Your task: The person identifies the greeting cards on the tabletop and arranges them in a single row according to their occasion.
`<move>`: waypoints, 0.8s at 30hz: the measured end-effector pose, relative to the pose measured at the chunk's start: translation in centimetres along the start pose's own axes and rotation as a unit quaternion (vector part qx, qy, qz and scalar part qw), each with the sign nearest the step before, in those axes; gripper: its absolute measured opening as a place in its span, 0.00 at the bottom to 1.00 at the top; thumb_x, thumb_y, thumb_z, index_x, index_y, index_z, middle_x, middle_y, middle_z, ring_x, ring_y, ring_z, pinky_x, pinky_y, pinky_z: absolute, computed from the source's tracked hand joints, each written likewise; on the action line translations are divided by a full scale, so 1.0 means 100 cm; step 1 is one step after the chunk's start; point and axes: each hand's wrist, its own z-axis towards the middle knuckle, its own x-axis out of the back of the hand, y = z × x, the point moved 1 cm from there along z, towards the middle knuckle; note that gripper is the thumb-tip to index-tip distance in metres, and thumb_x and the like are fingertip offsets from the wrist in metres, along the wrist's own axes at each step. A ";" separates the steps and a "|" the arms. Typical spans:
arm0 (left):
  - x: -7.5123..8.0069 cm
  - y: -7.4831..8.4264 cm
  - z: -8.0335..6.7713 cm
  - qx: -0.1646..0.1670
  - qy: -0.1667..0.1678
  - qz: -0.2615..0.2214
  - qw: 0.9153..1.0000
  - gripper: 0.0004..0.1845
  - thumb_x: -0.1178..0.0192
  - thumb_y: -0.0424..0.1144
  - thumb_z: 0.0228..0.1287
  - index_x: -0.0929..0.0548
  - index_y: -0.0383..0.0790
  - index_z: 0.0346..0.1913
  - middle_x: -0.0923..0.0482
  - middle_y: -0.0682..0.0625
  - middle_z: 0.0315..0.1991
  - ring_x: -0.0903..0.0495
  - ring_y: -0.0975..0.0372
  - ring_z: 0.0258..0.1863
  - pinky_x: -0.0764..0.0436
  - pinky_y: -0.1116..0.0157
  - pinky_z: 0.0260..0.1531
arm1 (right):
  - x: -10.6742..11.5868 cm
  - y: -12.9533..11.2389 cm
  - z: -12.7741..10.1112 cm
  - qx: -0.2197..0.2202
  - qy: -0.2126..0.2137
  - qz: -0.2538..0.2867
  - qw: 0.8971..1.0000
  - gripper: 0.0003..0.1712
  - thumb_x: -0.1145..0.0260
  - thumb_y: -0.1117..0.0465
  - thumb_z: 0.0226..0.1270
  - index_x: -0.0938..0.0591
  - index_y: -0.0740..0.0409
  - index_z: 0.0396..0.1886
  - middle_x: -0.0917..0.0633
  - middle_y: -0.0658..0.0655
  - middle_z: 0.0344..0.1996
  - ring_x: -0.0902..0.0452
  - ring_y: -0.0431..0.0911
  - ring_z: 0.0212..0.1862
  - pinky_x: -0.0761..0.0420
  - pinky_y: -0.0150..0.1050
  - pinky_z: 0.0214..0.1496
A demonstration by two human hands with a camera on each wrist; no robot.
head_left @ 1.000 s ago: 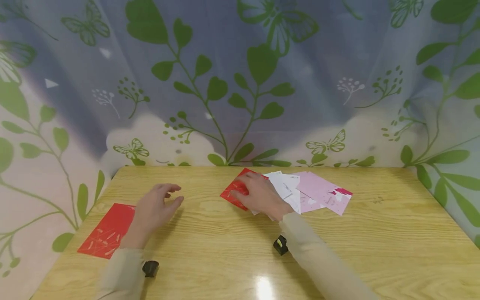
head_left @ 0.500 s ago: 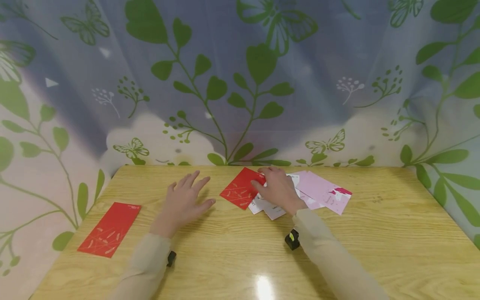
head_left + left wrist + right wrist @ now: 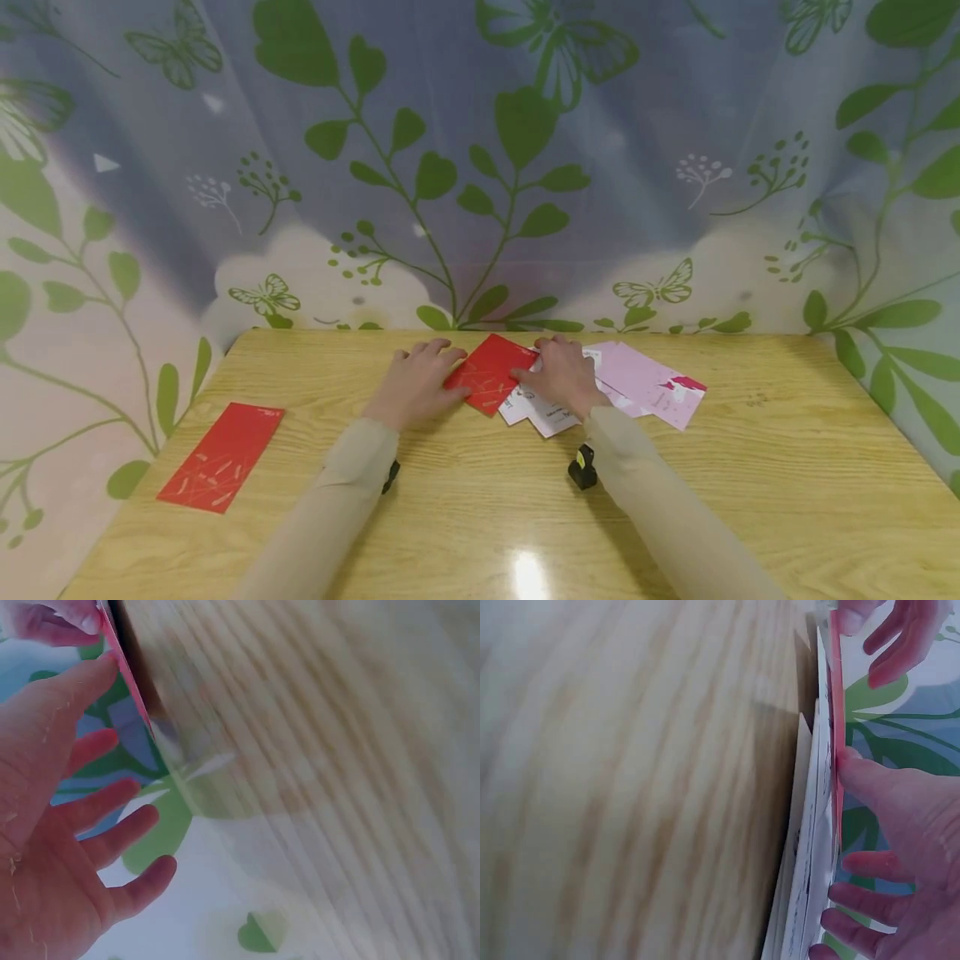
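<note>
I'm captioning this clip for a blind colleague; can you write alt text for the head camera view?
Two hands meet at a red envelope on a wooden table: the left hand touches its left edge, the right hand its right. White and pink papers fan out beneath the right hand, and a second red envelope lies far left.

The right hand (image 3: 564, 377) covers part of the white papers (image 3: 542, 412) and the pink sheet's (image 3: 647, 385) near corner. Print on the papers is too small to read. The left-wrist view shows the desk (image 3: 337, 750) blurred.
</note>
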 end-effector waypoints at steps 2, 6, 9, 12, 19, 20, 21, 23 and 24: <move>-0.002 0.002 0.005 0.003 -0.017 -0.003 1.000 0.32 0.36 0.57 0.68 0.24 0.46 0.70 0.29 0.41 0.72 0.27 0.43 0.68 0.27 0.37 0.62 | -0.002 0.000 0.002 -0.006 -0.007 -0.012 1.000 0.40 0.30 0.38 0.64 0.22 0.63 0.65 0.22 0.66 0.62 0.29 0.65 0.63 0.26 0.70 0.61; -0.007 0.004 0.010 0.021 -0.035 -0.009 0.999 0.33 0.33 0.57 0.66 0.24 0.46 0.70 0.28 0.41 0.71 0.26 0.43 0.67 0.28 0.37 0.64 | -0.002 -0.002 0.004 -0.017 -0.021 -0.016 1.000 0.40 0.28 0.37 0.62 0.21 0.62 0.63 0.24 0.67 0.62 0.32 0.65 0.63 0.29 0.70 0.63; -0.007 0.007 0.011 0.033 -0.049 -0.012 0.998 0.33 0.33 0.56 0.66 0.24 0.45 0.70 0.27 0.41 0.70 0.25 0.44 0.66 0.27 0.38 0.63 | 0.001 -0.003 0.004 -0.024 -0.022 -0.013 0.999 0.40 0.27 0.38 0.61 0.22 0.61 0.63 0.24 0.66 0.62 0.32 0.65 0.63 0.30 0.70 0.65; -0.006 0.009 0.009 0.041 -0.061 -0.016 0.997 0.33 0.33 0.56 0.67 0.24 0.45 0.70 0.26 0.41 0.68 0.25 0.45 0.65 0.27 0.39 0.63 | 0.002 -0.003 0.005 -0.022 -0.015 -0.009 1.000 0.41 0.25 0.40 0.60 0.23 0.60 0.65 0.24 0.66 0.61 0.31 0.64 0.63 0.29 0.71 0.65; -0.006 0.009 0.008 0.040 -0.070 -0.008 0.997 0.34 0.36 0.56 0.69 0.27 0.44 0.72 0.26 0.42 0.69 0.24 0.46 0.65 0.26 0.40 0.63 | 0.003 -0.002 0.008 0.000 0.054 0.130 0.990 0.21 0.32 0.61 0.68 0.21 0.62 0.59 0.15 0.63 0.48 0.18 0.53 0.44 0.16 0.48 0.45; -0.006 0.008 0.008 0.039 -0.068 -0.012 0.997 0.35 0.36 0.56 0.69 0.28 0.44 0.73 0.27 0.42 0.69 0.24 0.46 0.65 0.26 0.40 0.63 | 0.003 -0.002 0.008 0.003 0.060 0.156 0.986 0.19 0.34 0.64 0.69 0.20 0.63 0.57 0.14 0.63 0.45 0.17 0.52 0.41 0.16 0.43 0.41; -0.006 0.008 0.008 0.037 -0.063 -0.020 0.997 0.35 0.36 0.56 0.69 0.29 0.44 0.74 0.27 0.42 0.70 0.24 0.46 0.66 0.25 0.41 0.63 | 0.003 -0.002 0.008 0.006 0.063 0.178 0.982 0.17 0.35 0.65 0.69 0.20 0.63 0.56 0.13 0.63 0.44 0.17 0.51 0.40 0.17 0.39 0.38; -0.007 0.006 0.010 0.033 -0.044 -0.040 0.998 0.36 0.35 0.54 0.69 0.30 0.43 0.74 0.26 0.42 0.69 0.23 0.47 0.65 0.23 0.41 0.61 | 0.003 -0.001 0.008 0.011 0.068 0.201 0.977 0.15 0.36 0.66 0.69 0.19 0.62 0.54 0.13 0.62 0.41 0.17 0.50 0.39 0.20 0.35 0.35; -0.006 0.004 0.012 0.032 -0.032 -0.053 0.998 0.35 0.35 0.53 0.69 0.31 0.43 0.74 0.26 0.42 0.69 0.23 0.47 0.66 0.23 0.40 0.61 | 0.003 0.000 0.008 0.013 0.067 0.206 0.976 0.15 0.35 0.65 0.69 0.18 0.61 0.54 0.13 0.62 0.40 0.17 0.50 0.38 0.21 0.33 0.35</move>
